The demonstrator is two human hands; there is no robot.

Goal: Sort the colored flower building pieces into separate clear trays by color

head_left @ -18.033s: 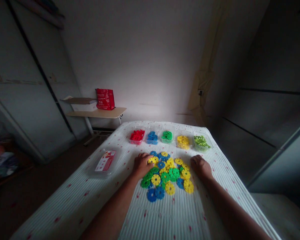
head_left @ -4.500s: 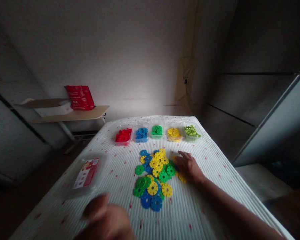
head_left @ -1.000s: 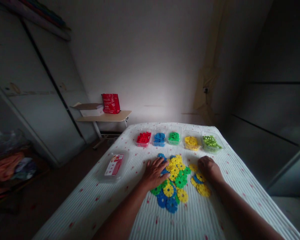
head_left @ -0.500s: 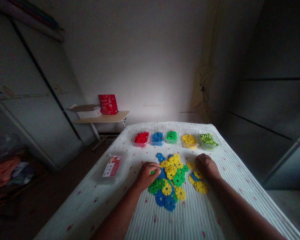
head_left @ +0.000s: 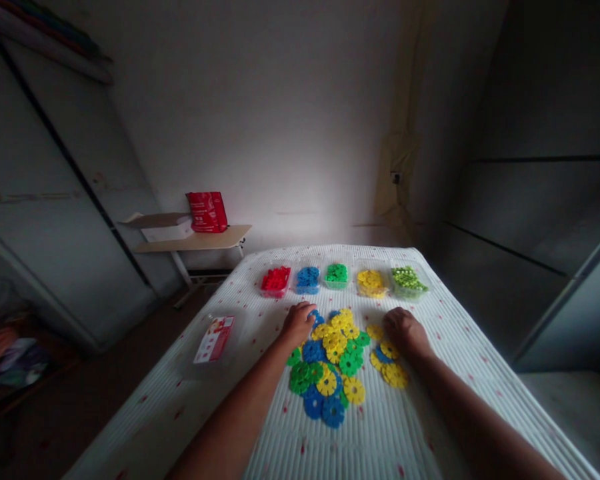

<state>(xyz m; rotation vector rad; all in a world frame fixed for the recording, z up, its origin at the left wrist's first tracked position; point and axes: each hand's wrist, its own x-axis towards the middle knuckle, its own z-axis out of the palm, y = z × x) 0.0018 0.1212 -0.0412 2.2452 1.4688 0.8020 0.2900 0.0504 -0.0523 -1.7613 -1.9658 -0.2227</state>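
My left hand (head_left: 297,325) is at the far left edge of a loose pile of slotted plastic flower discs. Its fingers are bent in a pinch at a blue flower disc (head_left: 317,320); the grip is partly hidden. Yellow discs (head_left: 336,341), green discs (head_left: 351,361) and more blue discs (head_left: 333,411) overlap in the pile. To the right, my right hand (head_left: 404,330) rests on the cloth with curled fingers, and what it may hold is hidden. Beside it lie a yellow disc (head_left: 374,331) and a small group of yellow and blue discs (head_left: 395,375).
Behind the pile stand clear tubs with red pieces (head_left: 276,279), blue pieces (head_left: 308,277), green pieces (head_left: 337,273), yellow pieces (head_left: 371,280) and light-green pieces (head_left: 408,279). A clear labelled container (head_left: 214,340) lies left. A side table (head_left: 200,240) carries a red bag (head_left: 207,212).
My left hand has moved away from me, from the pile's left side to the blue disc at its far corner. The green piece left its fingers. My right hand stays beside the small group.
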